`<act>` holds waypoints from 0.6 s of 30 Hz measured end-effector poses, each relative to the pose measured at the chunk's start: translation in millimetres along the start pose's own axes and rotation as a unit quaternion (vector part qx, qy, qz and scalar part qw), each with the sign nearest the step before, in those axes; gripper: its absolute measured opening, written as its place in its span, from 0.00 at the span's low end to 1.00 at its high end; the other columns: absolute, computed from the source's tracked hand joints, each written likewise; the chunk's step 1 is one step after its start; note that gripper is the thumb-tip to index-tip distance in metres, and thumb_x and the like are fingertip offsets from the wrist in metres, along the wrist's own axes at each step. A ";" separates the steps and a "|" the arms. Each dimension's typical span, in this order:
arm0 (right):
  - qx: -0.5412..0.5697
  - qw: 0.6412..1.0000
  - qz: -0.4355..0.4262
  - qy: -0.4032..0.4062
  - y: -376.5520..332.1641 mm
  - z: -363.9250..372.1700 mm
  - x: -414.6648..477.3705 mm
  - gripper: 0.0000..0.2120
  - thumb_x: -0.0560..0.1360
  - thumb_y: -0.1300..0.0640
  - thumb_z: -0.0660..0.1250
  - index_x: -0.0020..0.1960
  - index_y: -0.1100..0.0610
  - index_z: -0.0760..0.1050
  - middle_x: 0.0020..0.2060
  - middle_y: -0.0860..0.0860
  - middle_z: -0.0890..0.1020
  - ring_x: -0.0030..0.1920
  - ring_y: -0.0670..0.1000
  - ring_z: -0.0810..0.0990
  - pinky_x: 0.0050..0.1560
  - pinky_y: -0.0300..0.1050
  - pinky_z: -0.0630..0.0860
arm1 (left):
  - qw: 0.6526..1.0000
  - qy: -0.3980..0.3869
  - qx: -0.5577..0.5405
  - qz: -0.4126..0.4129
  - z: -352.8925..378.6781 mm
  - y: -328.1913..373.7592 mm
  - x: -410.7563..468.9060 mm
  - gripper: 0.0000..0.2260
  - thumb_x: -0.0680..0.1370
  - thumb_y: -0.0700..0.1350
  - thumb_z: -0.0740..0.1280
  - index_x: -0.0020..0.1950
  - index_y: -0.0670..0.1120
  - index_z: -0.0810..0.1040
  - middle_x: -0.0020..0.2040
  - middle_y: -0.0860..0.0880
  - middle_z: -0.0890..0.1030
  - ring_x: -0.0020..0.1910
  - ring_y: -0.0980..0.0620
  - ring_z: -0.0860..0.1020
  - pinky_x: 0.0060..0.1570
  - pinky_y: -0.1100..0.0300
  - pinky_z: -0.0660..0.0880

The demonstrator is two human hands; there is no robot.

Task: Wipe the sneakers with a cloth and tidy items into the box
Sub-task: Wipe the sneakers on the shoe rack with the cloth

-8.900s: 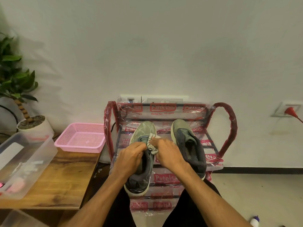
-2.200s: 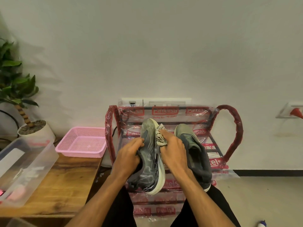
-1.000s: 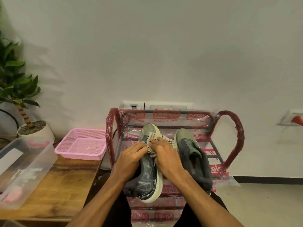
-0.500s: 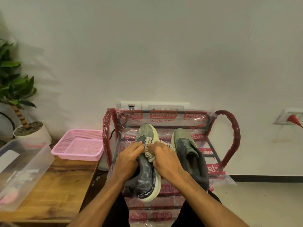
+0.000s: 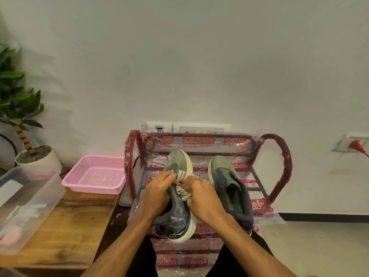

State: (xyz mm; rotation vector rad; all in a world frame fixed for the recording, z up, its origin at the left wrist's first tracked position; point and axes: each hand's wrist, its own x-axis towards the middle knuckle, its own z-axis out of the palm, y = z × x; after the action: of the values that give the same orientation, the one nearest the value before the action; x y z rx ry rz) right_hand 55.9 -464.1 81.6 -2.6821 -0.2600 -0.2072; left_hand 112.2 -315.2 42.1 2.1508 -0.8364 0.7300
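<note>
Left hand [image 5: 157, 193] curls round the upper of 1 sneaker [image 5: 177, 216], tipped on its side. Right hand [image 5: 201, 198] clutches the cloth [image 5: 183, 188] against it, now bunched tighter than 1 second ago. The clear box [image 5: 30, 206] sits on the table to the left. The 2nd sneaker [image 5: 229, 186] stands upright just beside the first on the rack [image 5: 279, 156].

The clear plastic wrapping [image 5: 259, 215] over the dark metal shoe rack [image 5: 286, 156] carries red labels [image 5: 198, 139] reading "Patelsa" in white, along the top rail and the lowest front edge. Under the top ones stands "Redg No. 4018862"; other labels are creased or cut off.
</note>
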 end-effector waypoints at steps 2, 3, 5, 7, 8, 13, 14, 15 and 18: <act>0.027 1.000 -0.008 -0.004 2.5 -0.5 -8.0 0.25 0.73 0.66 0.60 0.66 0.51 0.76 0.61 0.49 0.79 0.63 0.53 0.76 0.58 0.51 0.75 | 1.000 -0.002 -0.004 0.000 -1.2 -1.7 -1.8 0.17 0.68 0.31 0.64 0.52 0.48 0.74 0.48 0.48 0.82 0.46 0.54 0.78 0.43 0.66 0.73; 0.016 1.000 -0.014 -0.004 3.6 -3.0 -9.0 0.26 0.73 0.66 0.61 0.68 0.49 0.75 0.63 0.48 0.78 0.65 0.52 0.74 0.60 0.50 0.74 | 1.000 -0.002 -0.006 0.000 -1.6 -1.5 -1.8 0.19 0.67 0.29 0.64 0.52 0.48 0.74 0.48 0.47 0.82 0.46 0.54 0.78 0.44 0.67 0.72; -0.034 0.999 -0.021 0.003 7.2 -8.9 -4.3 0.27 0.75 0.67 0.63 0.70 0.47 0.72 0.68 0.46 0.75 0.70 0.51 0.70 0.64 0.50 0.72 | 1.000 0.002 -0.009 -0.006 -1.8 -0.3 -0.5 0.21 0.65 0.28 0.62 0.52 0.47 0.74 0.47 0.46 0.82 0.47 0.54 0.77 0.45 0.65 0.72; -0.083 0.996 -0.007 -0.009 10.2 -15.4 7.4 0.27 0.77 0.67 0.63 0.72 0.49 0.69 0.71 0.47 0.72 0.71 0.52 0.68 0.67 0.49 0.69 | 1.000 -0.001 -0.008 -0.008 -1.7 1.5 0.2 0.20 0.64 0.28 0.61 0.51 0.47 0.74 0.47 0.46 0.82 0.46 0.53 0.77 0.42 0.63 0.73; -0.095 0.995 0.007 -0.008 12.1 -18.3 14.1 0.26 0.77 0.67 0.63 0.72 0.50 0.69 0.70 0.49 0.73 0.70 0.54 0.69 0.65 0.50 0.69 | 1.000 -0.009 -0.006 -0.006 -1.4 1.5 -0.3 0.19 0.64 0.28 0.62 0.50 0.45 0.75 0.47 0.47 0.82 0.45 0.52 0.78 0.41 0.61 0.73; -0.011 0.992 0.061 0.108 17.6 -28.2 32.6 0.30 0.72 0.74 0.58 0.70 0.55 0.73 0.63 0.55 0.78 0.63 0.56 0.75 0.60 0.52 0.73 | 1.000 -0.027 -0.004 -0.003 -2.0 -5.3 -2.4 0.18 0.65 0.27 0.62 0.49 0.43 0.76 0.48 0.49 0.80 0.46 0.51 0.79 0.41 0.56 0.76; -0.012 0.990 0.054 0.126 17.6 -28.4 35.4 0.31 0.71 0.75 0.58 0.71 0.56 0.72 0.66 0.55 0.77 0.66 0.55 0.73 0.64 0.51 0.71 | 1.000 -0.029 -0.004 -0.003 -1.2 -5.9 -1.9 0.18 0.65 0.26 0.62 0.49 0.43 0.77 0.49 0.48 0.80 0.47 0.51 0.79 0.41 0.55 0.77; -0.021 0.990 0.044 0.134 16.4 -29.7 38.1 0.33 0.70 0.76 0.58 0.72 0.56 0.70 0.68 0.54 0.75 0.69 0.54 0.71 0.68 0.49 0.68 | 0.999 -0.033 -0.004 -0.001 -0.4 -6.0 -1.2 0.18 0.64 0.25 0.63 0.49 0.42 0.77 0.49 0.48 0.80 0.47 0.50 0.79 0.41 0.53 0.77; -0.041 0.995 0.007 0.088 11.0 -24.8 44.1 0.32 0.71 0.75 0.58 0.74 0.57 0.68 0.72 0.54 0.71 0.73 0.53 0.66 0.71 0.48 0.64 | 0.999 -0.042 -0.008 0.001 1.2 -5.4 -1.7 0.17 0.65 0.25 0.64 0.48 0.41 0.77 0.49 0.47 0.80 0.48 0.50 0.78 0.41 0.52 0.78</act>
State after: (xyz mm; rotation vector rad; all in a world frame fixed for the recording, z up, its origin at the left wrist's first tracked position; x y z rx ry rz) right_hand 98.5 -478.1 107.5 -2.7240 -0.1805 -0.4554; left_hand 115.4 -312.6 38.0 2.1793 -0.8842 0.6366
